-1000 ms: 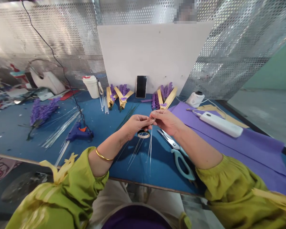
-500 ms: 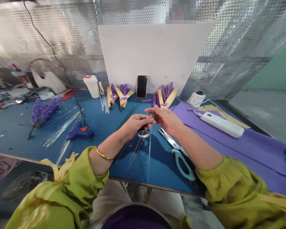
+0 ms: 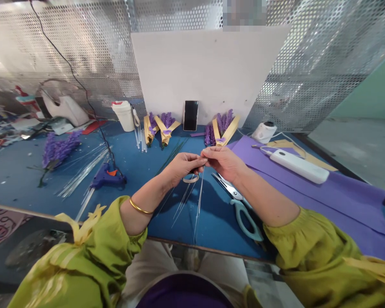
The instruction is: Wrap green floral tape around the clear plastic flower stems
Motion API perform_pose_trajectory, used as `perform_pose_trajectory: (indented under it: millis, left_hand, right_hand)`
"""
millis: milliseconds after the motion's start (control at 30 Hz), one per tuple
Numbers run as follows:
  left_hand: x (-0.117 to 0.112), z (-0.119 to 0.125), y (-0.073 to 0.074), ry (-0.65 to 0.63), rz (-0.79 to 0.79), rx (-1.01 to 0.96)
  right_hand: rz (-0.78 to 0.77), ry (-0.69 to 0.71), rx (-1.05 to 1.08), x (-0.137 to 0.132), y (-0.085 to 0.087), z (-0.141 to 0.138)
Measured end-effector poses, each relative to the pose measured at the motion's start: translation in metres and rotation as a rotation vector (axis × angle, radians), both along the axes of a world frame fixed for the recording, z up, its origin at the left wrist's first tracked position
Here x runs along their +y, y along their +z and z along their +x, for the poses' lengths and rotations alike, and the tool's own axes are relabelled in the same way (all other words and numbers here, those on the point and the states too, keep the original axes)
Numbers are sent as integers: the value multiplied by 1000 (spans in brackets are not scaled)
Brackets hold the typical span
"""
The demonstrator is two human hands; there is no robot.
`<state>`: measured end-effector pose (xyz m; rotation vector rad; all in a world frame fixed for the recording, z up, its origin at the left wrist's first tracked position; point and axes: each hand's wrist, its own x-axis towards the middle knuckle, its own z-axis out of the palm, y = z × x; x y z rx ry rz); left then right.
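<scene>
Over the middle of the blue table, my left hand (image 3: 186, 164) and my right hand (image 3: 223, 161) meet fingertip to fingertip, both closed in a pinch. Thin pale wires (image 3: 199, 201) run down from the pinched fingers toward the table's front edge. Their upper ends are covered by the fingers. Just below my left hand is a roll of tape (image 3: 191, 179), its pale inner ring showing; whether the fingers carry it I cannot tell. Scissors (image 3: 240, 207) with light blue handles lie beside my right forearm. Dark green stems (image 3: 171, 157) lie behind my left hand.
Small purple bouquets (image 3: 166, 128) and a phone (image 3: 191, 115) stand at the back before a white board (image 3: 208, 68). A blue glue gun (image 3: 107, 176), loose clear strands (image 3: 83, 171) and purple flowers (image 3: 59, 147) lie left. Purple sheets (image 3: 295, 188) and a white power strip (image 3: 298, 166) lie right.
My right hand's raised fingers have come down and closed in against my left fingertips. The wires' lower ends and the tape roll have shifted slightly left.
</scene>
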<state>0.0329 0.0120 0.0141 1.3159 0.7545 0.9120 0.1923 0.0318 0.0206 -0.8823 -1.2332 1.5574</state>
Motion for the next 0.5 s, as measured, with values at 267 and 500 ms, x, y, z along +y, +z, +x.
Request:
perform_pose_trajectory:
  millis: [267, 500]
  left_hand:
    - [-1, 1, 2, -15, 63, 31]
    - [-1, 0, 2, -23, 41, -15]
  right_hand:
    - [64, -108, -6, -6, 2, -6]
    - [33, -16, 0, -5, 6, 0]
